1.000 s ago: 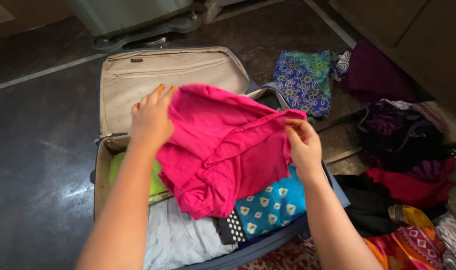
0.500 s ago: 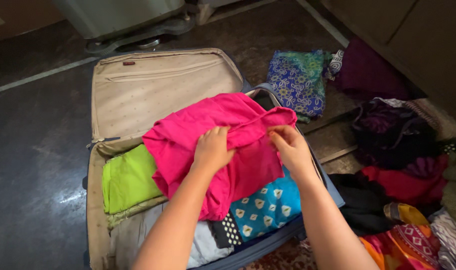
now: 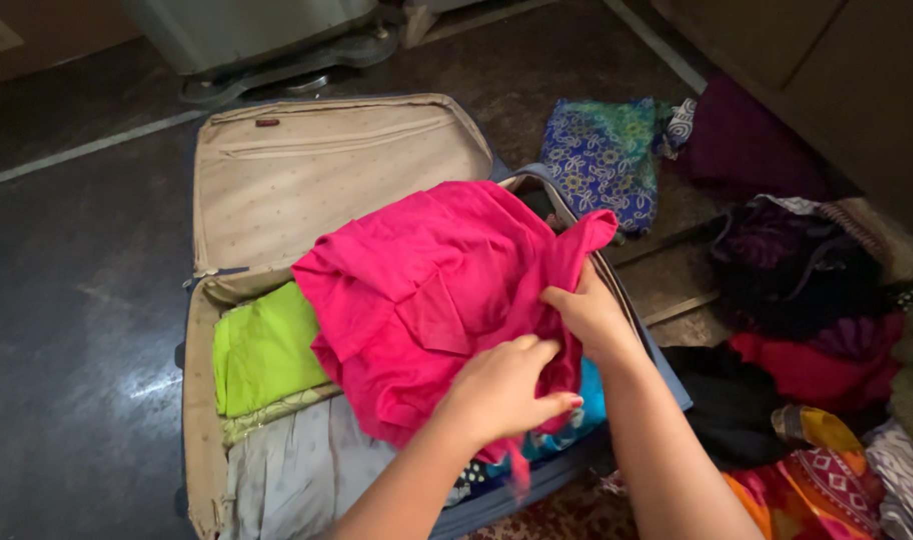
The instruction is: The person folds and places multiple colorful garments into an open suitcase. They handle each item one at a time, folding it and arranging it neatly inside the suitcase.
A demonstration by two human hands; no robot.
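Note:
A bright pink garment [image 3: 426,290] lies bunched over the clothes in an open blue suitcase [image 3: 201,400] on the dark floor. My left hand [image 3: 503,392] grips the garment's lower right edge, near the suitcase's front. My right hand [image 3: 588,315] holds the pink cloth at its right side, just beside the suitcase wall. Under the pink garment lie a folded lime green cloth [image 3: 264,347], a pale grey cloth [image 3: 296,465] and a blue patterned cloth [image 3: 588,395], mostly hidden.
The suitcase's beige lined lid [image 3: 316,170] lies open at the back. A blue floral cloth [image 3: 606,155] lies to its right. A heap of dark, red and patterned clothes [image 3: 816,330] fills the right side. A grey appliance base [image 3: 266,50] stands behind.
My left hand has moved from the garment's top left, across its middle, down to its lower right edge. The pink garment has come down and spread over the packed clothes.

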